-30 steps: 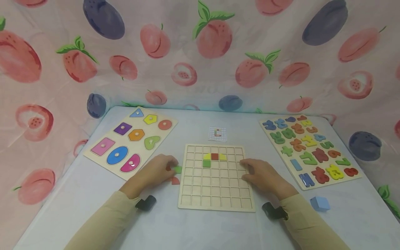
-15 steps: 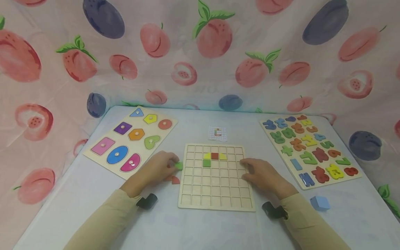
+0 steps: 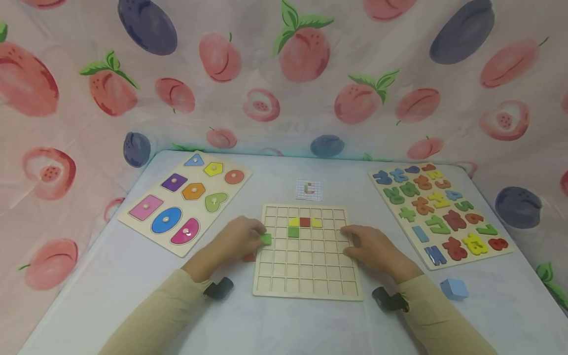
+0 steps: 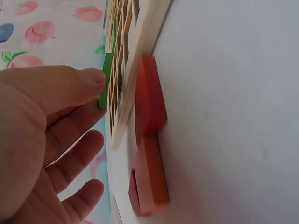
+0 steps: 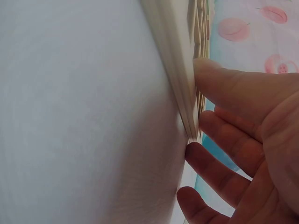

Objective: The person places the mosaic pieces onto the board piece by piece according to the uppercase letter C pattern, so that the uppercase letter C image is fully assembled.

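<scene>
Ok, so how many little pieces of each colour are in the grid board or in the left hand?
Yellow pieces: 2
Red piece: 1
Green pieces: 2 (one in the grid board, at; one pinched by the left hand, at)
Total: 5

You have a thin green tile (image 3: pixel 266 239) pinched in your left hand (image 3: pixel 237 240), above the left edge of the pale wooden grid board (image 3: pixel 307 271). The board lies flat, two yellow pieces (image 3: pixel 317 223), a red square (image 3: pixel 304 222) and a green square (image 3: pixel 293 231) in its far cells.
</scene>
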Demonstrator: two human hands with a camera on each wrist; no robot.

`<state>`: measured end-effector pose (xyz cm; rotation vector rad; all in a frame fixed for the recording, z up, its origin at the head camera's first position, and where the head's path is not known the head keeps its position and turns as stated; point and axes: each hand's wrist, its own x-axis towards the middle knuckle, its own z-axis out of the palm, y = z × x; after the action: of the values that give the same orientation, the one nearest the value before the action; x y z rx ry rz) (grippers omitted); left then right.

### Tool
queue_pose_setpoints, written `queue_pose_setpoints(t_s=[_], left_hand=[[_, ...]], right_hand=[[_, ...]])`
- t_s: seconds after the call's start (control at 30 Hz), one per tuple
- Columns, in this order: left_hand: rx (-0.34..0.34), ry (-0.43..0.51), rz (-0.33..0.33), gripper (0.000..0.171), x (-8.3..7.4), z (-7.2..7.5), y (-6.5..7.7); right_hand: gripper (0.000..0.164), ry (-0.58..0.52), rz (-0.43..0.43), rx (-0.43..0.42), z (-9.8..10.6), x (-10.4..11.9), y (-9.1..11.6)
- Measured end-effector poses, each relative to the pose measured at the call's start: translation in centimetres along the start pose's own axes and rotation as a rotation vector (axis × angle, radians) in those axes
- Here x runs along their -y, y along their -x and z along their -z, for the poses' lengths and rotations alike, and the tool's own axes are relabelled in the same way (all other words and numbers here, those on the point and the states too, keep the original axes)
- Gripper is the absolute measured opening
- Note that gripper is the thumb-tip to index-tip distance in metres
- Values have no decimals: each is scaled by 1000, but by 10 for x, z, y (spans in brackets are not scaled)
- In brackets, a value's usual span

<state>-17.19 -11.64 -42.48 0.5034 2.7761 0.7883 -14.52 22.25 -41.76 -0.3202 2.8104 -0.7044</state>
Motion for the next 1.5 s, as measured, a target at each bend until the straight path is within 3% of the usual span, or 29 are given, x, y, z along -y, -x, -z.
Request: queue_pose_setpoints(t_s=[0.77,1.23,1.5], left_hand=[[10,-1,-141,26,-24,-19,-11],[-2,-29,-190,25,-39,-17,-12],[12,-18,-176,25,-43,-20,-14]], right_hand=[[55,-2,-9,-1,-2,-2,-2],[54,5,3,-13,-1,-2,-1],[54,3,-6,-2,-1,-1,-1]])
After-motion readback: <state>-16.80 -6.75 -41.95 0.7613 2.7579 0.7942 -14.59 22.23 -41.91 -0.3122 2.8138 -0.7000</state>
